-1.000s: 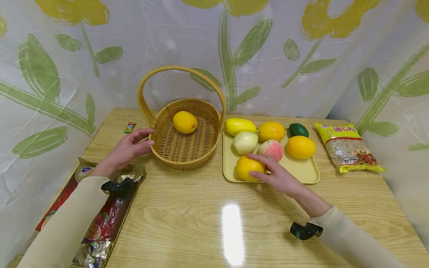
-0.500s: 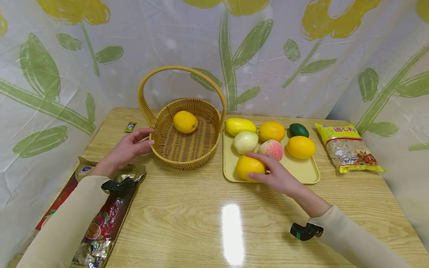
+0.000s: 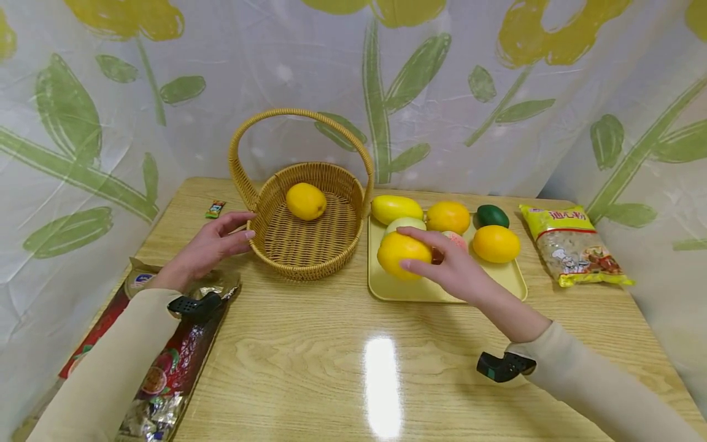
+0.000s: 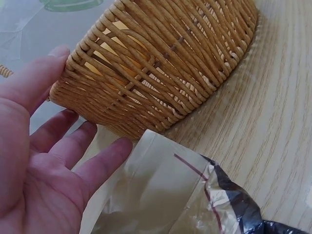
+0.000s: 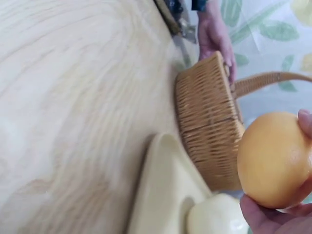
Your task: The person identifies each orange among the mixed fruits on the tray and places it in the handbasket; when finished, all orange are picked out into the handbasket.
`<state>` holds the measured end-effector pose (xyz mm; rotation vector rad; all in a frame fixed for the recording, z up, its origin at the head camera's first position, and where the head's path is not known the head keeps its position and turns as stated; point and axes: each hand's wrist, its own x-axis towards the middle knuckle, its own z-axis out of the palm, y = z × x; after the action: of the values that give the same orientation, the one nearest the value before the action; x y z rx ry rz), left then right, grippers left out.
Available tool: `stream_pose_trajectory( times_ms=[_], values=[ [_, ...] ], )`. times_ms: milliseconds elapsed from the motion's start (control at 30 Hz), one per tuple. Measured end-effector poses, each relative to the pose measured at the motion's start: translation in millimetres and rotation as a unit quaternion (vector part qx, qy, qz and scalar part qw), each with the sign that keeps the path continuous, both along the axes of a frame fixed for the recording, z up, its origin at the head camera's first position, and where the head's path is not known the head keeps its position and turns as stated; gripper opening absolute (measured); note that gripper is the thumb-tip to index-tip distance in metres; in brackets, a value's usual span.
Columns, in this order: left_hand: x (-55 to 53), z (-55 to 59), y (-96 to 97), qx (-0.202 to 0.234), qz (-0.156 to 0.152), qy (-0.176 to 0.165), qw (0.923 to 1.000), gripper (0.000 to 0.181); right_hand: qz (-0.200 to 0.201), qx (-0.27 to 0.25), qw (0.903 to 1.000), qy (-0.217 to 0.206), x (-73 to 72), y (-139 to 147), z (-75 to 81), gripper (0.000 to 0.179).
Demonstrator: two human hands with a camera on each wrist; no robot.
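My right hand (image 3: 450,270) grips a smooth, rounded orange-yellow fruit (image 3: 404,255) between thumb and fingers. It is raised above the near left part of the pale yellow tray (image 3: 497,291). The fruit partly hides a pale green fruit (image 3: 405,224), and my hand partly hides a pink peach (image 3: 455,239). To the left stands a round wicker basket (image 3: 309,261) with a tall handle. A yellow fruit (image 3: 306,201) lies inside it. My left hand (image 3: 221,239) touches the basket's left rim with fairly straight fingers, as the left wrist view shows.
Also on the tray are a long yellow fruit (image 3: 394,209), two orange-yellow fruits and a dark green fruit (image 3: 492,216). A yellow-topped food bag (image 3: 574,245) lies to the right. Under my left forearm is a large dark red packet (image 3: 177,350). A small wrapped sweet (image 3: 215,209) lies behind.
My right hand has lifted the orange-yellow fruit off the tray's near edge, up and slightly left. My left hand has stayed at the basket rim.
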<state>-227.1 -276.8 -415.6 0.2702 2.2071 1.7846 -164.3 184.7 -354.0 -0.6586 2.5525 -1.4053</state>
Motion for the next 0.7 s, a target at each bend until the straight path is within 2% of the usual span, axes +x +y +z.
stream_pose_trajectory(
  times_ms=[100,200,433,700],
  values=[
    [0.2,-0.1,0.3,0.005,0.002,-0.003,1.0000,0.059,-0.008,0.028,0.9993,0.025,-4.3,-7.1,9.0,0.053],
    [0.1,-0.2,1.3,0.010,0.004,-0.005,0.9999,0.059,-0.009,0.041,0.9990,0.017,-8.7,-15.6,17.7,0.054],
    [0.1,-2.2,2.8,0.016,0.008,-0.001,0.9998,0.058,0.031,-0.013,0.9991,-0.025,-24.4,-42.4,26.3,0.053],
    [0.5,-3.2,1.3,0.022,0.008,-0.003,0.9997,0.058,0.069,-0.001,0.9975,-0.009,-42.5,-82.9,29.4,0.054]
  ],
)
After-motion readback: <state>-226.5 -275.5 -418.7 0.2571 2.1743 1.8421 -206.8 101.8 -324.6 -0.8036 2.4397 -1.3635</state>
